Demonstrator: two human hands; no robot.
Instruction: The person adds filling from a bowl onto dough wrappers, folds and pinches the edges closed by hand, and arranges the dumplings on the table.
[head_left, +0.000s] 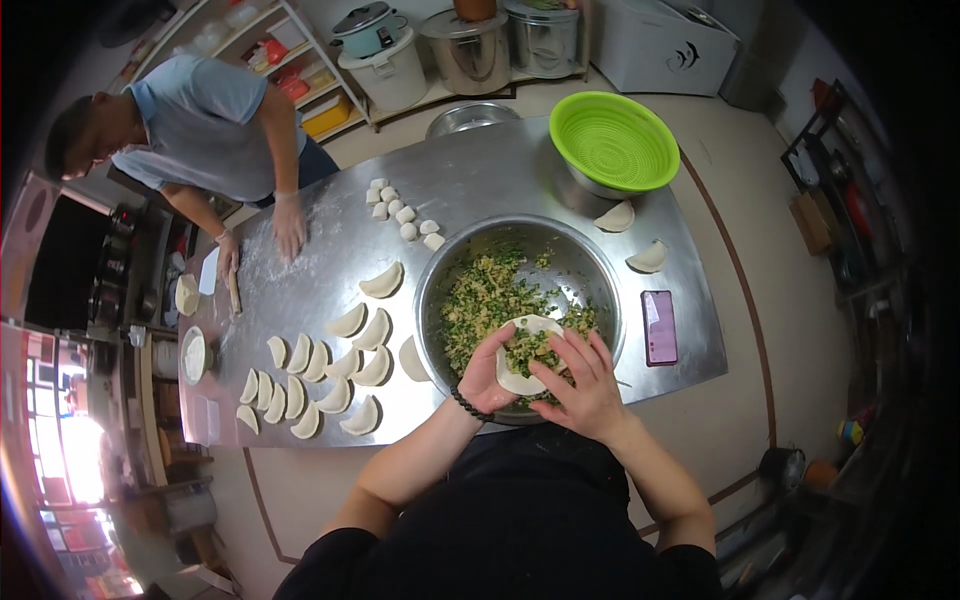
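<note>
My left hand (484, 375) holds a round dough wrapper (516, 382) over the near side of a large steel bowl (426, 300). A mound of chopped green and yellow filling (529, 346) lies on the wrapper. The fingers of my right hand (581, 386) touch the filling and the wrapper's right side; whether they grip anything is unclear. More of the filling (480, 292) covers much of the bowl's bottom. Left of the bowl, several folded dumplings (373, 367) lie in rows on the steel table (495, 165). A flat dough wrapper (412, 360) is partly hidden by the bowl's left rim.
Small dough pieces (406, 215) lie beyond the bowl. At the far left a co-worker (210, 127) has one hand at a rolling pin (235, 291), near a bowl of flour (196, 356). To the right are a green colander (615, 142), two dumplings (647, 256) and a phone (660, 328).
</note>
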